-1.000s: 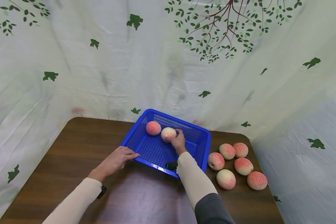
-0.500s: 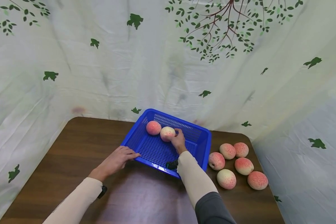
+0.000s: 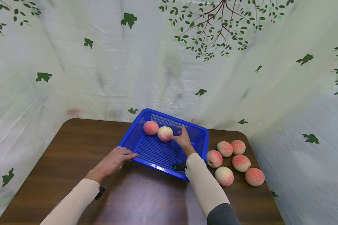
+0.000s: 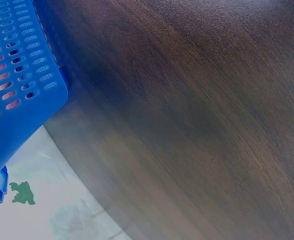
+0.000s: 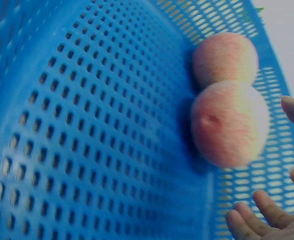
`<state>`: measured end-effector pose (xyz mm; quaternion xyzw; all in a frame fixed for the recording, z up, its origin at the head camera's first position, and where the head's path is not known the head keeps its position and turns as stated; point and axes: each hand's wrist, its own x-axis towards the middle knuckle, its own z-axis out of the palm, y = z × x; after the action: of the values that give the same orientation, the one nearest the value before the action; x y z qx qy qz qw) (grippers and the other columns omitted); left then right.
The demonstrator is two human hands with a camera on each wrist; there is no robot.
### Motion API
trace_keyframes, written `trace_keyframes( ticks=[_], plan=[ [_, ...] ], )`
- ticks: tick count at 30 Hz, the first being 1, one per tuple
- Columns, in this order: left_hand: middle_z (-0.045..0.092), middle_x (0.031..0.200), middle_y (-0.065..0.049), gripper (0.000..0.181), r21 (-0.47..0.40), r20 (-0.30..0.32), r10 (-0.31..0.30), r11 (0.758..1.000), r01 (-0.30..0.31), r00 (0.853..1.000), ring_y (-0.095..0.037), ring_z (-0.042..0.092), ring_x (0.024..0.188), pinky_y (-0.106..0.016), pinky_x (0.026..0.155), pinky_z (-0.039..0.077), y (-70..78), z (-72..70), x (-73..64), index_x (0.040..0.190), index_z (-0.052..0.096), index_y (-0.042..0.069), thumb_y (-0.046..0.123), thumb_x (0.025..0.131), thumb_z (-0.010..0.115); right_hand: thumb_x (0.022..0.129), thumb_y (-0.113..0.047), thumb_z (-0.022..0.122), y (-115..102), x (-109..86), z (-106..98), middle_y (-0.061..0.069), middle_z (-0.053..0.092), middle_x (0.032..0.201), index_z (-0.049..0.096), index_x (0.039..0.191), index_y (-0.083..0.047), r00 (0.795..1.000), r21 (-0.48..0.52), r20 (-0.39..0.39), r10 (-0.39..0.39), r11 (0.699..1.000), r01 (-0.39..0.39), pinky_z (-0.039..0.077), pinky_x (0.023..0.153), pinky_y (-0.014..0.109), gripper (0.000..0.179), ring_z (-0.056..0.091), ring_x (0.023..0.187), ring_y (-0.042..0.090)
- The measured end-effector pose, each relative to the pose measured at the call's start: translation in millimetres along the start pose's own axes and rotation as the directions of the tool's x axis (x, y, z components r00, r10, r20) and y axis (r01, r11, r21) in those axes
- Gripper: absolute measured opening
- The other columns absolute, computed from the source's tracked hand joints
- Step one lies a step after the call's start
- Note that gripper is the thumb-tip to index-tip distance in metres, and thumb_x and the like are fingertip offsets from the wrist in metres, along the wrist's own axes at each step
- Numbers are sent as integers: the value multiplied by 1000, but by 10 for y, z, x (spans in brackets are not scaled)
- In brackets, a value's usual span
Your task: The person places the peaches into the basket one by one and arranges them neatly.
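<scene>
A blue plastic basket (image 3: 157, 167) stands on the brown table, with a pink peach (image 3: 151, 127) and a paler peach (image 3: 165, 134) side by side in its far left part. My right hand (image 3: 183, 138) is inside the basket, just right of the paler peach. Its fingers are spread, and the right wrist view shows a gap between them and both peaches (image 5: 229, 125). At the basket's near left corner my left hand (image 3: 119, 158) rests on the rim with fingers extended. The left wrist view shows only the basket's outer wall (image 4: 36, 107) and the table.
Several more peaches (image 3: 224, 176) lie loose on the table to the right of the basket. A white curtain (image 3: 101, 78) printed with leaves hangs close behind the table (image 3: 81, 143). A dark band (image 3: 179, 166) shows at my right wrist over the near rim.
My right hand has let go of the paler peach and drawn back to the right with its fingers spread. The peach stays beside the pink one. My left hand stays on the rim.
</scene>
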<state>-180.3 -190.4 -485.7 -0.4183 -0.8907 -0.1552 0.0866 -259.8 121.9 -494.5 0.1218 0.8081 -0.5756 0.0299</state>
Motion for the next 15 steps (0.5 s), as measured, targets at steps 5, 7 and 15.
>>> trace_keyframes(
  ticks=[5,7,15],
  plan=[
    [71,103,-2,40,-19,-9,6,1000,-6,1000,-23,62,98,-44,89,48,2,5,27,116,70,10,-7,80,70,77,-17,82,-52,-138,-290,20,38,144,41,141,-11,998,26,63,-12,1000,10,37,103,53,76,37,133,41],
    [71,103,-2,40,-22,-11,10,1000,-10,1000,-23,62,98,-44,89,48,-7,11,33,116,70,10,-8,80,70,77,-19,81,-67,-207,-423,20,37,144,41,142,-11,996,42,86,-20,999,17,37,103,53,76,39,132,41],
    [71,103,-3,45,-37,-31,14,999,-15,999,-24,62,98,-46,88,48,-1,-5,32,115,71,9,-11,75,72,82,-17,78,21,-442,-873,21,41,142,40,141,-8,990,137,109,-88,988,72,38,102,53,71,48,125,38]
  ],
)
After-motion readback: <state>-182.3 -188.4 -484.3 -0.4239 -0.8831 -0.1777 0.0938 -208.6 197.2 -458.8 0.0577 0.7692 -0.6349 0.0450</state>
